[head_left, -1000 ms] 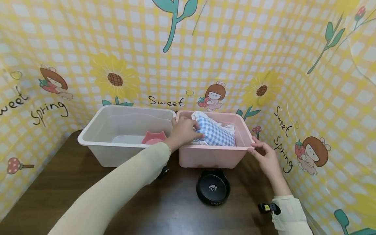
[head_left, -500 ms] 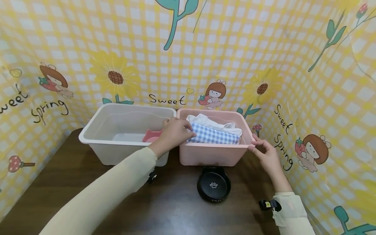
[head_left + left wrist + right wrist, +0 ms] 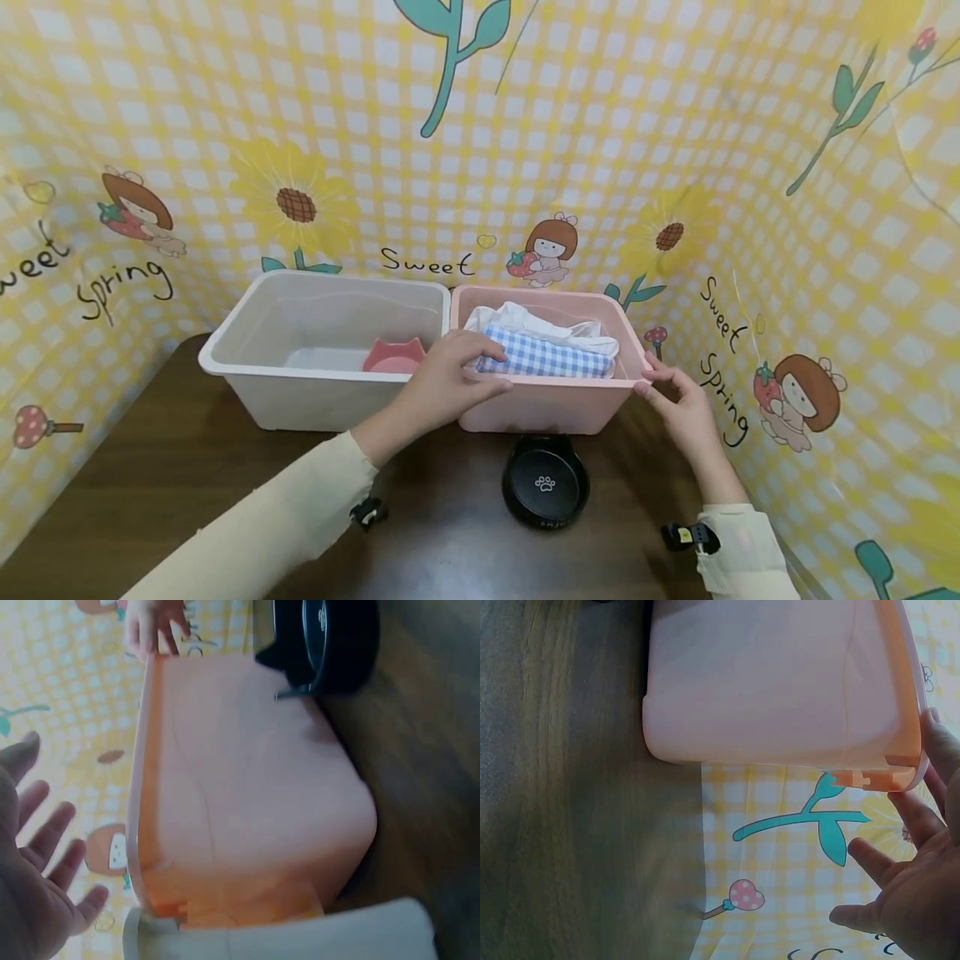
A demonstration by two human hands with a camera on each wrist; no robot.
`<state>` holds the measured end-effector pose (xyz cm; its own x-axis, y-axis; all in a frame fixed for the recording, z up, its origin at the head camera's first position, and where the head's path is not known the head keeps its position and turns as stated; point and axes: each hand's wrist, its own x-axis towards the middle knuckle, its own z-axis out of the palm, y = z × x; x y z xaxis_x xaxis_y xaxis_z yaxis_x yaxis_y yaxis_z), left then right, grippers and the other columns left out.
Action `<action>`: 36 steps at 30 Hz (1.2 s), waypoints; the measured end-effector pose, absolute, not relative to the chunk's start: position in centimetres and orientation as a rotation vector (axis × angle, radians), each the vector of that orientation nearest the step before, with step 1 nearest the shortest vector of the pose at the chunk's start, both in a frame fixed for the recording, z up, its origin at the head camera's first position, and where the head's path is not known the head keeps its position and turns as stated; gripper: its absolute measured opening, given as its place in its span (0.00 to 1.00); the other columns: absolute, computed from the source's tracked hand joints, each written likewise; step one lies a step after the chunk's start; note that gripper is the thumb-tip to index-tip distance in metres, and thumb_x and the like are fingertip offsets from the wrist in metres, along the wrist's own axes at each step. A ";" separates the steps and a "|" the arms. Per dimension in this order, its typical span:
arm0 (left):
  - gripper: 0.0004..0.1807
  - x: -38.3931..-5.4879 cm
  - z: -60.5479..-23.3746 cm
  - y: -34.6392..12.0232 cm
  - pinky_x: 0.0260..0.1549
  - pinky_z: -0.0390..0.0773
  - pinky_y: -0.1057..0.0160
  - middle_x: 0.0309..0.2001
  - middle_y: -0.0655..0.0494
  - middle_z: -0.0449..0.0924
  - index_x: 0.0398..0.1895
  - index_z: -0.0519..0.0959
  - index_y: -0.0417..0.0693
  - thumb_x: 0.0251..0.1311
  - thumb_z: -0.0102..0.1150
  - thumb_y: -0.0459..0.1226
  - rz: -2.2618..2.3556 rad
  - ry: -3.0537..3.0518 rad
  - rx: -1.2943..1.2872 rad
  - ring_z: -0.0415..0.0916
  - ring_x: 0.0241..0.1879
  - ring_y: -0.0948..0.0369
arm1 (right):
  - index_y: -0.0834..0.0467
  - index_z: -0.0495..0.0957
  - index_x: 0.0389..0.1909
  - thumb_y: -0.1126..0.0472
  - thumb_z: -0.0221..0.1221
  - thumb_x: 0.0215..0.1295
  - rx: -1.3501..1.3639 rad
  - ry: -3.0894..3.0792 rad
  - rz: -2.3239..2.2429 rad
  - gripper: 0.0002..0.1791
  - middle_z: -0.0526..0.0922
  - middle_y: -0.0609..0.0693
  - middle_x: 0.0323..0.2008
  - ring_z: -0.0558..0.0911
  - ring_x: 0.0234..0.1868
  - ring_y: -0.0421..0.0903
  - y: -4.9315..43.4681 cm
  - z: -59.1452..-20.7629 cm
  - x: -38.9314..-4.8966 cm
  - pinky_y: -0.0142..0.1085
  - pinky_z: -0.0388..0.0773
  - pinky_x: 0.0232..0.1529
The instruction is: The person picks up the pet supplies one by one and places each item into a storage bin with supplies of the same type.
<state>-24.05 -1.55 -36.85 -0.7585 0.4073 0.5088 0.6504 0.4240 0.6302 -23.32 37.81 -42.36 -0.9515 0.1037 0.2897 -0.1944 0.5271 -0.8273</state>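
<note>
A blue-and-white checked cloth (image 3: 551,352) with white fabric edging lies bundled in the pink bin (image 3: 540,406). Over the bin's front left rim, my left hand (image 3: 442,375) hovers near the cloth; in the left wrist view the left hand (image 3: 37,862) has its fingers spread with nothing between them. With thumb and fingers, my right hand (image 3: 678,408) grips the right end of the pink bin's rim. The right wrist view shows the right hand (image 3: 915,877) with its thumb on the pink bin (image 3: 780,682) and some fingers off it.
Left of the pink bin, a white-grey bin (image 3: 307,400) stands against it, holding a pink cat-eared bowl (image 3: 393,357). A black bowl with a paw print (image 3: 546,482) sits on the dark wooden table (image 3: 450,533) in front. Patterned fabric (image 3: 375,208) walls in the back and sides.
My left hand has let go of the cloth and drawn back toward the front left. The cloth has shifted and now lies with more white fabric showing. My right hand stays on the rim.
</note>
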 end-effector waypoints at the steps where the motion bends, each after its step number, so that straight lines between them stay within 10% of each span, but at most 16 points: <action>1: 0.18 -23.6 -37.0 -1.5 0.58 0.75 0.55 0.50 0.65 0.84 0.46 0.86 0.55 0.53 0.79 0.46 -1.270 -2.376 -0.955 0.73 0.55 0.63 | 0.65 0.79 0.54 0.54 0.66 0.70 0.077 -2.462 1.394 0.21 0.70 0.53 0.73 0.67 0.75 0.56 37.8 -42.4 -23.3 0.12 0.65 0.55; 11: 0.21 -20.7 -40.1 -0.8 0.61 0.76 0.58 0.53 0.65 0.83 0.52 0.83 0.56 0.57 0.76 0.47 -1.241 -2.381 -1.186 0.77 0.58 0.66 | 0.63 0.80 0.52 0.50 0.67 0.69 0.074 -2.452 1.378 0.22 0.72 0.50 0.72 0.69 0.74 0.53 37.5 -42.2 -22.7 0.14 0.66 0.56; 36: 0.26 -21.9 -48.5 3.7 0.52 0.81 0.54 0.51 0.55 0.85 0.60 0.80 0.51 0.60 0.73 0.48 -1.193 -2.837 -0.795 0.82 0.53 0.57 | 0.65 0.79 0.53 0.50 0.66 0.70 0.085 -2.443 1.394 0.23 0.71 0.53 0.72 0.69 0.74 0.54 37.6 -42.4 -23.0 0.14 0.66 0.56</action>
<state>-21.95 3.67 -48.52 -0.8742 0.4603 0.1548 0.4327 0.5934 0.6788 -22.98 37.63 -42.36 -0.9450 0.1084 0.3087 -0.2106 0.5207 -0.8274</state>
